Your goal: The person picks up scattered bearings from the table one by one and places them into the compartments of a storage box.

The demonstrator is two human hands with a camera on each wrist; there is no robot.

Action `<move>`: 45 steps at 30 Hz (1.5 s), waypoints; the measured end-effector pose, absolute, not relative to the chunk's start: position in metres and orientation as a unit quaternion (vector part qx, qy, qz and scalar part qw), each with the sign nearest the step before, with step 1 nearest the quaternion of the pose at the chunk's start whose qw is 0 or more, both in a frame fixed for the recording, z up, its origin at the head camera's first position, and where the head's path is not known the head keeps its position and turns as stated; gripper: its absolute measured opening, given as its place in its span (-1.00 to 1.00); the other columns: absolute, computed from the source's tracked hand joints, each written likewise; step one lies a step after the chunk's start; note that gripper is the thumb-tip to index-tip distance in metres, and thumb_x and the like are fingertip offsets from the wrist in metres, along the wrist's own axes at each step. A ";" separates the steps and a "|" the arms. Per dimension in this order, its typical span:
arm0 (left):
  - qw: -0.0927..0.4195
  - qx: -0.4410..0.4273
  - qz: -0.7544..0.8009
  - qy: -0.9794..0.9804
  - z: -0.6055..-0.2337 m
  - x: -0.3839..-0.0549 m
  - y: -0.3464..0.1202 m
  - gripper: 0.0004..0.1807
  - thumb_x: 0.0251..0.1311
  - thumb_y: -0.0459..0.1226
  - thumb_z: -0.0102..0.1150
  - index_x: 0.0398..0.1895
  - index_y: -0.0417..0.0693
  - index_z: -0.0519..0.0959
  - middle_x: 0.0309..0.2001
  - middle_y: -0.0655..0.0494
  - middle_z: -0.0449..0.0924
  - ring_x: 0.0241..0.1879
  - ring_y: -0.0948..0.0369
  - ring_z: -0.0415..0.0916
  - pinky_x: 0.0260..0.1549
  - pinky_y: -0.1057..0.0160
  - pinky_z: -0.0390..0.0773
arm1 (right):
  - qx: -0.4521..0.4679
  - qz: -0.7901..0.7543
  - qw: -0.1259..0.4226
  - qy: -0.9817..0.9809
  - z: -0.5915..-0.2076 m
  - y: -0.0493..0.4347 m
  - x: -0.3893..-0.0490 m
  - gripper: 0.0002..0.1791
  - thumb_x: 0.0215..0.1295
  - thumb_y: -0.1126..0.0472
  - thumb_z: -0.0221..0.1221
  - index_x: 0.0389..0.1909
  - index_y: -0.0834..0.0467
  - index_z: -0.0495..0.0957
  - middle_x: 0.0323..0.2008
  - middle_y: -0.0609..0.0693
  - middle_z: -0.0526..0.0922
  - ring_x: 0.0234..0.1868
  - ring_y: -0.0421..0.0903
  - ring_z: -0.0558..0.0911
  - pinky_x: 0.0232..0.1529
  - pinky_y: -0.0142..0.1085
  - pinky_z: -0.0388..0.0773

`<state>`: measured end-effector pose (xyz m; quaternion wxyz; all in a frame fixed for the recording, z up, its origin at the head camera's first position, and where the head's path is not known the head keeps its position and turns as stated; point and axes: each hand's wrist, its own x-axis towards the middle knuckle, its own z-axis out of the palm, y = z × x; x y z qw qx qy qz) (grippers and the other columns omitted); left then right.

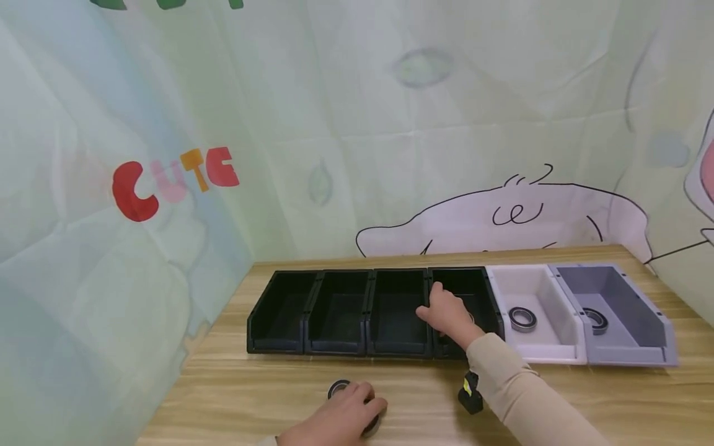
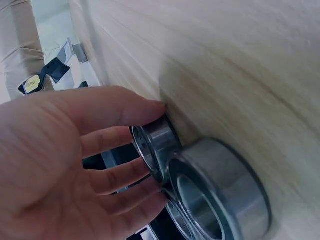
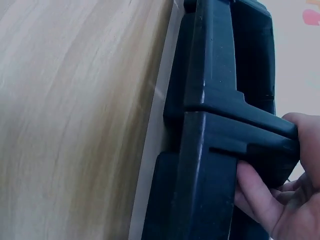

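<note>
On the wooden table my left hand point(image 1: 343, 415) is over several metal ball bearings. Its thumb and fingers pinch one bearing point(image 2: 162, 142) in the left wrist view. A wider bearing point(image 2: 227, 187) stands against that one, and a third shows partly behind the fingertips. My right hand point(image 1: 449, 313) reaches down into the fourth black bin point(image 1: 491, 297), its thumb and index finger spread apart. In the right wrist view this hand point(image 3: 295, 190) is at the bin's side wall. A bit of a bearing's rim point(image 1: 471, 317) shows beside the wrist; the rest is hidden.
Three more black bins point(image 1: 334, 348) stand in the row to the left. Rightward, a white bin point(image 1: 558, 353) holds one bearing point(image 1: 522, 319) and a grey bin point(image 1: 630, 355) another point(image 1: 595, 321). A printed cloth point(image 1: 334, 124) hangs behind the table.
</note>
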<state>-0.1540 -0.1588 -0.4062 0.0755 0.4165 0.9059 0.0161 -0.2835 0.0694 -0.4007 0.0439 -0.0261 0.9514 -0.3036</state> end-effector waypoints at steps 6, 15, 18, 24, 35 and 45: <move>0.077 0.452 0.016 0.889 -0.404 -0.159 -0.158 -0.68 0.13 0.02 0.14 -0.06 0.20 0.53 -0.17 0.22 0.40 -0.30 0.37 0.28 -0.33 0.43 0.38 | -0.029 -0.297 0.021 0.954 -0.399 0.068 -0.283 -0.29 0.20 0.12 0.09 0.24 0.45 0.09 -0.58 0.09 0.49 -0.76 -0.11 0.48 -0.64 -0.31 0.45; 0.109 0.463 0.013 0.879 -0.402 -0.161 -0.154 -0.74 0.14 0.02 0.13 -0.12 0.24 0.53 -0.18 0.24 0.39 -0.31 0.39 0.26 -0.37 0.46 0.36 | -0.021 -0.303 0.020 0.953 -0.402 0.068 -0.281 -0.27 0.21 0.11 0.10 0.26 0.44 0.07 -0.42 0.16 0.53 -0.73 -0.12 0.48 -0.63 -0.32 0.46; 0.117 0.463 0.015 0.878 -0.402 -0.161 -0.155 -0.75 0.13 0.03 0.13 -0.14 0.26 0.53 -0.18 0.25 0.39 -0.32 0.40 0.25 -0.40 0.46 0.35 | -0.024 -0.303 0.019 0.953 -0.403 0.067 -0.281 -0.27 0.21 0.11 0.11 0.25 0.44 0.09 -0.41 0.16 0.54 -0.73 -0.12 0.48 -0.64 -0.32 0.46; 0.139 0.456 0.022 0.879 -0.402 -0.161 -0.156 -0.72 0.11 0.06 0.13 -0.13 0.30 0.52 -0.17 0.27 0.38 -0.32 0.40 0.25 -0.40 0.45 0.37 | -0.027 -0.308 0.015 0.951 -0.402 0.065 -0.280 -0.27 0.21 0.11 0.11 0.26 0.44 0.09 -0.40 0.17 0.54 -0.73 -0.12 0.48 -0.63 -0.32 0.46; 0.087 0.497 0.057 0.861 -0.400 -0.163 -0.159 -0.78 0.19 -0.10 0.13 -0.09 0.23 0.55 -0.11 0.22 0.45 -0.27 0.44 0.36 -0.34 0.51 0.42 | -0.022 -0.311 0.012 0.950 -0.405 0.068 -0.280 -0.26 0.20 0.10 0.11 0.27 0.43 0.07 -0.34 0.19 0.55 -0.73 -0.12 0.48 -0.62 -0.32 0.46; -0.002 0.484 0.029 0.875 -0.370 -0.184 -0.153 -0.63 0.05 -0.24 0.21 -0.01 0.11 0.56 -0.05 0.06 0.49 -0.18 0.24 0.46 -0.21 0.37 0.50 | -0.022 -0.314 0.010 0.949 -0.403 0.069 -0.278 -0.24 0.19 0.10 0.11 0.28 0.44 0.06 -0.40 0.16 0.53 -0.74 -0.12 0.47 -0.61 -0.31 0.43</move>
